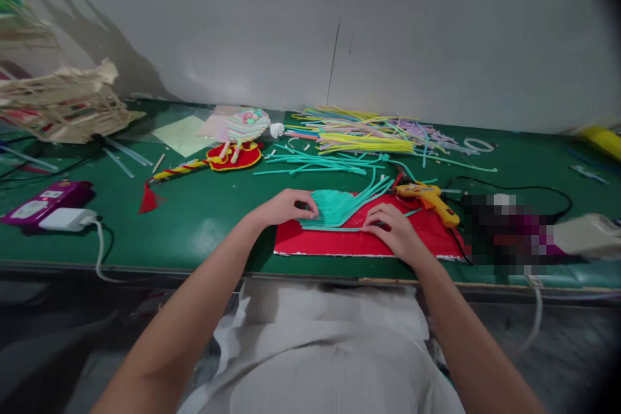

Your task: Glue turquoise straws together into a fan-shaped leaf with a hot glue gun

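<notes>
Teal pipe cleaners [332,207] lie side by side in a fan shape on a red board [330,244]. My left hand [294,207] rests at the fan's left edge, thumb and fingers curled together; what the tips pinch is hidden. Along the fan's lower side runs a single teal pipe cleaner [334,229], and my right hand [391,226] pinches it near its right end. Just beyond my right hand, a yellow glue gun [429,199] lies across the board's upper right part.
Loose teal pipe cleaners [325,163] and a multicoloured pile [369,136] lie behind the board. A yellow-red twisted piece [182,169] with a red tassel [148,199] is at left, near a purple power strip [53,202]. Cables run at both sides of the green table [208,233].
</notes>
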Demonstrator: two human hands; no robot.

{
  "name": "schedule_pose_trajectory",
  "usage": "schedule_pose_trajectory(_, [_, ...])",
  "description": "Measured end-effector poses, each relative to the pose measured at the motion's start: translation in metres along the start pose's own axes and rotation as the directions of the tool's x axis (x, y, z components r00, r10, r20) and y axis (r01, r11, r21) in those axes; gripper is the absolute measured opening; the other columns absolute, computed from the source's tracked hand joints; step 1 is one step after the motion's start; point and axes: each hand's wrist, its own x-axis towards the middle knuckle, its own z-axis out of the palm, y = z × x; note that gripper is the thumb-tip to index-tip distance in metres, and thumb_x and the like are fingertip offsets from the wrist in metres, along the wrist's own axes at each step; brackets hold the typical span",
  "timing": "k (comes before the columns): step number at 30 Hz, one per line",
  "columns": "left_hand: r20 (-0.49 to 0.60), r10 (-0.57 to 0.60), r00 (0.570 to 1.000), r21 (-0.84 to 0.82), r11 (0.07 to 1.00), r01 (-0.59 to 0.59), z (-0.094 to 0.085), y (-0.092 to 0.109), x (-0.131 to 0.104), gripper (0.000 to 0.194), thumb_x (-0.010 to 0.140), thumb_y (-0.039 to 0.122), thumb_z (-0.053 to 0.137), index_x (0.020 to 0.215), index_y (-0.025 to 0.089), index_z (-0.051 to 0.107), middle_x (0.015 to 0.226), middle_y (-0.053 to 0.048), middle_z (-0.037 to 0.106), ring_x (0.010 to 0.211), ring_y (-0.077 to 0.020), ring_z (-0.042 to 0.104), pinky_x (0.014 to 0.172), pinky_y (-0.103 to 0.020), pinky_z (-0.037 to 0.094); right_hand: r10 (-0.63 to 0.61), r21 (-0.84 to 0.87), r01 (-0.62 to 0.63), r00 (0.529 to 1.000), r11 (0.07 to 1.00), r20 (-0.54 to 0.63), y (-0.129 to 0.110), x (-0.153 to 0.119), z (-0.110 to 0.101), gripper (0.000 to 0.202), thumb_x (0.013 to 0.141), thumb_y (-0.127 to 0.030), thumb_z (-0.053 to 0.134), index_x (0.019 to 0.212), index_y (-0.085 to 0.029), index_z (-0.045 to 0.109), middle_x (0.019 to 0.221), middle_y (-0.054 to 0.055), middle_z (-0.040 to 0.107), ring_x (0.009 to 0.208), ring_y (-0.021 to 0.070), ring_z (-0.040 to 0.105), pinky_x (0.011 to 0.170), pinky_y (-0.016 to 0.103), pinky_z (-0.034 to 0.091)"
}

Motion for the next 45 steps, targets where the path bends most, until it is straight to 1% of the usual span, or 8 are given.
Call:
schedule_pose_trajectory(5, [0.034,-0.014,0.999,0.005,1.0,0.014,0.001,-0.002,0.0,0.02,0.077,0.033,0.064,0.081,0.014,0.07,0.085,-0.005,0.069,0.08,-0.0142,0.061,0.074,-0.024,0.045,-0.001,-0.012,0.001,1.0,1.0,0.004,-0.001,0.0,0.0,0.008,0.083,-0.03,0.06,0.08,-0.023,0.062,0.085,0.003,0.061,0.084,0.0189,0.056,0.077,0.035,0.045])
schedule_pose_trajectory(18, [0.087,0.043,0.995,0.03,0.998,-0.046,0.0,-0.006,0.0,0.021,0.079,0.035,0.062,0.085,0.016,0.07,0.086,-0.006,0.069,0.08,-0.0145,0.061,0.076,-0.026,0.045,0.013,0.016,-0.013,1.0,1.0,0.003,0.002,-0.002,0.001,0.012,0.084,-0.033,0.058,0.081,-0.023,0.062,0.087,0.005,0.06,0.086,0.0197,0.056,0.078,0.036,0.047])
schedule_pose_trajectory(27, [0.081,0.054,0.995,0.073,0.995,-0.06,0.002,-0.005,-0.003,0.021,0.08,0.035,0.061,0.083,0.017,0.07,0.085,-0.006,0.068,0.081,-0.015,0.059,0.076,-0.026,0.045,0.012,-0.021,-0.012,1.0,1.0,0.001,0.001,-0.003,0.001,0.012,0.084,-0.033,0.059,0.081,-0.023,0.062,0.087,0.005,0.06,0.086,0.0195,0.056,0.078,0.035,0.047])
schedule_pose_trajectory(31, [0.046,0.096,0.994,0.126,0.987,-0.101,0.005,-0.005,-0.006,0.019,0.081,0.033,0.06,0.082,0.016,0.069,0.085,-0.006,0.067,0.082,-0.0152,0.059,0.077,-0.026,0.044,0.022,-0.027,-0.022,1.0,0.999,0.008,0.0,-0.002,0.001,0.013,0.084,-0.034,0.058,0.081,-0.022,0.062,0.087,0.005,0.06,0.086,0.0193,0.056,0.078,0.035,0.046])
schedule_pose_trajectory(34, [-0.005,0.123,0.992,0.142,0.982,-0.121,0.006,-0.002,-0.013,0.021,0.084,0.033,0.056,0.084,0.017,0.069,0.085,-0.006,0.068,0.081,-0.0148,0.06,0.077,-0.026,0.045,0.022,-0.026,-0.022,1.0,0.999,0.006,-0.001,-0.002,0.001,0.012,0.085,-0.033,0.058,0.081,-0.022,0.062,0.087,0.005,0.06,0.086,0.0193,0.055,0.077,0.036,0.047])
schedule_pose_trajectory(36, [-0.054,0.113,0.992,0.16,0.982,-0.103,0.006,0.003,-0.021,0.022,0.086,0.034,0.055,0.085,0.017,0.069,0.086,-0.006,0.069,0.081,-0.0149,0.061,0.078,-0.026,0.045,0.021,-0.022,-0.021,1.0,1.0,0.002,-0.001,-0.002,0.001,0.012,0.084,-0.033,0.059,0.08,-0.022,0.062,0.087,0.005,0.06,0.086,0.0194,0.055,0.077,0.036,0.047])
schedule_pose_trajectory(41, [-0.159,0.092,0.983,0.226,0.973,-0.054,0.013,0.016,-0.042,0.016,0.082,0.032,0.061,0.091,0.021,0.068,0.094,-0.004,0.067,0.09,-0.0162,0.06,0.086,-0.03,0.044,0.029,-0.008,-0.029,1.0,1.0,0.005,0.001,-0.003,0.002,0.013,0.084,-0.034,0.059,0.08,-0.022,0.062,0.087,0.005,0.061,0.086,0.0199,0.056,0.079,0.037,0.047])
schedule_pose_trajectory(45, [-0.2,0.105,0.974,0.271,0.961,-0.048,0.023,0.015,-0.048,0.014,0.083,0.03,0.059,0.091,0.021,0.066,0.095,-0.004,0.066,0.093,-0.0169,0.059,0.09,-0.033,0.044,0.028,0.006,-0.028,1.0,1.0,0.008,0.001,-0.003,0.001,0.014,0.084,-0.035,0.058,0.08,-0.023,0.063,0.086,0.005,0.061,0.086,0.0203,0.057,0.078,0.038,0.048])
